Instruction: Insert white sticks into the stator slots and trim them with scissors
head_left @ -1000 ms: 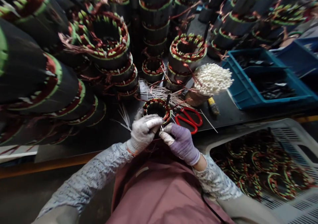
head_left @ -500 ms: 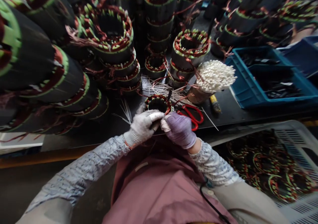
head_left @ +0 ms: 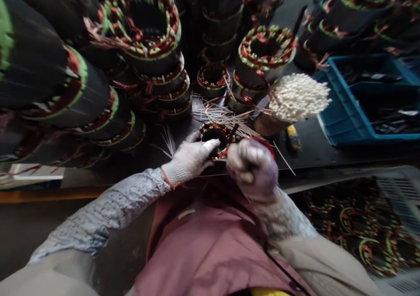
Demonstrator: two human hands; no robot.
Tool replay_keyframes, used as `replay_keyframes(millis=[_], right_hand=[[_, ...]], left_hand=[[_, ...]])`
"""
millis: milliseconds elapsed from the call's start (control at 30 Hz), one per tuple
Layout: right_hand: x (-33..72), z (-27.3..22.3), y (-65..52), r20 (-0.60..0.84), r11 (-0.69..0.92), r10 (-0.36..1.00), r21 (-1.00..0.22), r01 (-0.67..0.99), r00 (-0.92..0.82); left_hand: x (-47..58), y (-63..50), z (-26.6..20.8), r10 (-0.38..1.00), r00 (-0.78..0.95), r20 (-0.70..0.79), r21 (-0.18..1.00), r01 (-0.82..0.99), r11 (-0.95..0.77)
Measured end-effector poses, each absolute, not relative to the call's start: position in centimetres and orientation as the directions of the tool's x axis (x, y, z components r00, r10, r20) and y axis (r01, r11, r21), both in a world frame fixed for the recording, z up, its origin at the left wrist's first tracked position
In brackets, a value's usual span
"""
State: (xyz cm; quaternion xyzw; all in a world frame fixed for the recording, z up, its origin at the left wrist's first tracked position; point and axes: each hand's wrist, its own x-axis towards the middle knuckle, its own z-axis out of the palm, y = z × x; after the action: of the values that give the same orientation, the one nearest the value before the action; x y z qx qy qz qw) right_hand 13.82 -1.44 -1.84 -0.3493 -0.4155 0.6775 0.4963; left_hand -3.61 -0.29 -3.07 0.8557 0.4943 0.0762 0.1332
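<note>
A small motor stator [head_left: 227,146] with copper windings and green insulation stands at the table's near edge. My left hand [head_left: 190,159], in a white knit glove, is closed on its near left rim, the thumb over the top and the fingertips partly hidden. My right hand [head_left: 253,168], in a purplish glove, is a fist just right of the stator. It is smeared by motion, and anything in its fingers is hidden. Red-handled scissors [head_left: 269,146] lie mostly behind that fist. White ties [head_left: 223,114] are scattered behind the stator.
Stacks of wound stators [head_left: 142,38] rise at the left and back. A bundle of white ties [head_left: 298,97] stands upright in a holder, beside a yellow-handled tool [head_left: 293,137]. A blue bin [head_left: 343,125] with dark parts sits at right. Below, a grey crate [head_left: 398,191] holds several windings.
My right hand has drawn away from my left hand, rightward and up towards the camera, and now covers most of the scissors. My left hand stays at the stator. The whole view has shifted slightly.
</note>
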Motion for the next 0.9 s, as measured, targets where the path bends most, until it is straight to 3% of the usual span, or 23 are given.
replay_keyframes(millis=[67, 167, 233, 300, 367, 433, 533, 700, 800, 900], right_hand=[[14.0, -2.7, -0.9, -0.005, -0.04, 0.994, -0.943, -0.331, -0.105], [14.7, -5.7, -2.0, 0.17, 0.17, 0.985, -0.981, -0.091, 0.016], [14.7, -7.8, -3.0, 0.339, 0.343, 0.939, -0.93, 0.132, -0.055], [14.3, -9.1, -3.4, 0.444, 0.492, 0.87, -0.808, 0.325, -0.213], [13.7, -9.3, -2.7, 0.479, 0.579, 0.815, -0.673, 0.46, -0.325], [13.6, -8.9, -1.4, 0.472, 0.616, 0.788, -0.577, 0.537, -0.396], [14.6, -8.1, 0.5, 0.425, 0.677, 0.735, -0.506, 0.534, -0.529], [16.2, -6.8, 1.9, 0.319, 0.768, 0.623, -0.423, 0.481, -0.714], [15.9, -5.6, 1.8, 0.158, 0.761, 0.625, -0.338, 0.553, -0.764], [15.5, -4.2, 1.5, 0.006, 0.763, 0.614, -0.261, 0.592, -0.789]], left_hand=[[-4.1, -0.9, -1.9, 0.879, 0.477, 0.007, 0.272, 0.845, -0.461], [-4.9, -2.4, -0.2, 0.929, 0.346, 0.135, 0.214, 0.905, -0.368], [-4.7, -3.2, 0.1, 0.968, 0.228, 0.105, 0.174, 0.954, -0.243], [-3.9, -3.3, -0.5, 0.986, 0.161, -0.04, 0.077, 0.985, -0.157], [-3.2, -2.7, -1.1, 0.969, 0.199, -0.149, -0.038, 0.978, -0.207], [-3.5, -1.5, -1.1, 0.917, 0.342, -0.205, -0.087, 0.927, -0.365], [-5.5, 0.6, 0.2, 0.794, 0.546, -0.266, -0.049, 0.815, -0.577], [-7.4, 4.1, 2.0, 0.667, 0.7, -0.254, 0.025, 0.694, -0.719], [-6.6, 5.6, 2.2, 0.601, 0.746, -0.285, -0.027, 0.621, -0.783], [-5.8, 5.8, 2.8, 0.589, 0.722, -0.363, -0.16, 0.575, -0.803]])
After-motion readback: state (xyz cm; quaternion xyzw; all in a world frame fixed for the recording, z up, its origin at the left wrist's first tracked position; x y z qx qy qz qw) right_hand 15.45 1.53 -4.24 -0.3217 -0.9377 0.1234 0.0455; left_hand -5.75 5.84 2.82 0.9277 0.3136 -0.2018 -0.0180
